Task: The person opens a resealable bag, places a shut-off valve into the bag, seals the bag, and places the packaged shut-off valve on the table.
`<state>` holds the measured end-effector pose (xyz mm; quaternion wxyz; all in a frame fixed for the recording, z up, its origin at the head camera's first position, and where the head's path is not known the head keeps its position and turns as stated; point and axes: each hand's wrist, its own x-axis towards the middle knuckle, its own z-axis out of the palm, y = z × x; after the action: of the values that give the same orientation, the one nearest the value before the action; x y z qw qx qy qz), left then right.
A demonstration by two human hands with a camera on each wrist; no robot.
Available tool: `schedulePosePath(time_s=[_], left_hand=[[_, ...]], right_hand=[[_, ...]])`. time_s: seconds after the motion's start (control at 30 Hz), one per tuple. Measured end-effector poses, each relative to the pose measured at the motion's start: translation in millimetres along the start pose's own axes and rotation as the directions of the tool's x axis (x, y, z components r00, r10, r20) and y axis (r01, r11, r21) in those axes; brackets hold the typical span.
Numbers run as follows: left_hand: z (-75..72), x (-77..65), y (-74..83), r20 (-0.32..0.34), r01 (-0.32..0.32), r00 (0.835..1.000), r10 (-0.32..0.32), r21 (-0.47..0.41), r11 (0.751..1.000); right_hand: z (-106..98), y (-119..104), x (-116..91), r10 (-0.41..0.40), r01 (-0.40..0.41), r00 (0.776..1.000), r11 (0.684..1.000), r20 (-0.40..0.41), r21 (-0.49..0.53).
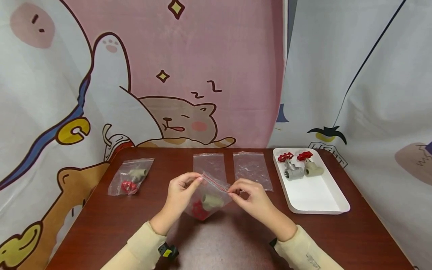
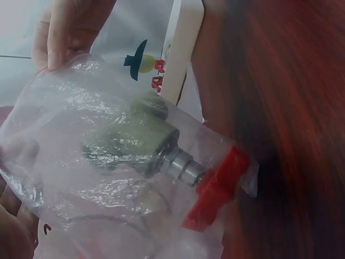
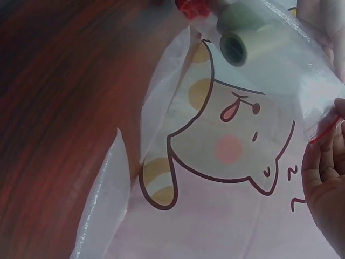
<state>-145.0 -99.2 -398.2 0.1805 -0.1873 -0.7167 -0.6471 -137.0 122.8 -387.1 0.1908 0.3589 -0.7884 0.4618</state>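
Clear plastic makes up the held bag (image 1: 207, 189), which hangs between two hands over the near middle of the table (image 1: 233, 240); whether its lower edge touches the wood I cannot tell. A red line runs along its top, slanting from eleven o'clock down toward two. Inside lies a valve (image 1: 212, 201): olive body, metal stem, and a red handle (image 1: 200, 210) toward seven o'clock.

The left hand (image 1: 179, 193) pinches the bag's corner at eleven o'clock between thumb and fingers. The right hand (image 1: 254, 198) pinches the other end of the red line, between two and three o'clock, with thumb and forefinger together on the plastic. Both arms wear cream sleeves, and a black strap (image 1: 168, 251) with a yellow patch shows at the left wrist.

At twelve o'clock from the held bag a flat bag (image 1: 210, 165) lies on the wood; a second flat bag (image 1: 253, 174) is at two o'clock. Between nine and ten o'clock rests a filled bag (image 1: 119, 176) with a similar olive valve, its red handle at seven o'clock. Near three o'clock stands a white tray (image 1: 315, 197). At its far end lie a grey valve (image 1: 294, 173) and, just beside it, an olive valve (image 1: 314, 169), both with red handles toward eleven.

Behind everything hangs a curtain (image 1: 229, 48) printed with a sleeping cat (image 1: 189, 118).
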Motion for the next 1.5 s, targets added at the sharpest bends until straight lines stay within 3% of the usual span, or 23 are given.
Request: schedulePosePath(time_s=[0.2, 0.5, 0.67, 0.8, 1.03, 1.5], left_hand=[[-0.2, -1.0, 0.9, 0.029, 0.06, 0.998, -0.06, 0.018, 0.998], [1.7, 1.3, 1.4, 0.077, 0.065, 0.995, -0.069, 0.052, 0.997], [4.2, 3.2, 3.2, 0.099, -0.007, 0.995, 0.001, 0.066, 0.998], [5.9, 3.7, 3.8, 0.11, -0.073, 0.992, 0.062, 0.1, 0.992], [10.4, 2.6, 7.3, 0.117, -0.057, 0.992, 0.044, 0.111, 0.992], [9.6, 1.7, 8.3, 0.134, -0.086, 0.989, 0.066, 0.155, 0.984]], right_hand=[[1.6, 1.6, -0.6, 0.017, -0.017, 1.0, 1.0, 0.001, -0.004], [4.7, 13.7, 0.0, 0.028, -0.028, 1.0, 1.0, -0.001, -0.004], [9.8, 29.0, 2.3, 0.028, -0.029, 0.999, 0.999, -0.036, -0.018], [15.4, 33.5, 9.3, 0.05, -0.051, 0.999, 0.998, -0.009, -0.031], [25.0, 31.2, 22.0, 0.086, -0.083, 0.994, 0.996, 0.062, -0.039], [21.7, 7.8, 36.1, 0.185, -0.198, 0.976, 0.974, 0.113, 0.109]])
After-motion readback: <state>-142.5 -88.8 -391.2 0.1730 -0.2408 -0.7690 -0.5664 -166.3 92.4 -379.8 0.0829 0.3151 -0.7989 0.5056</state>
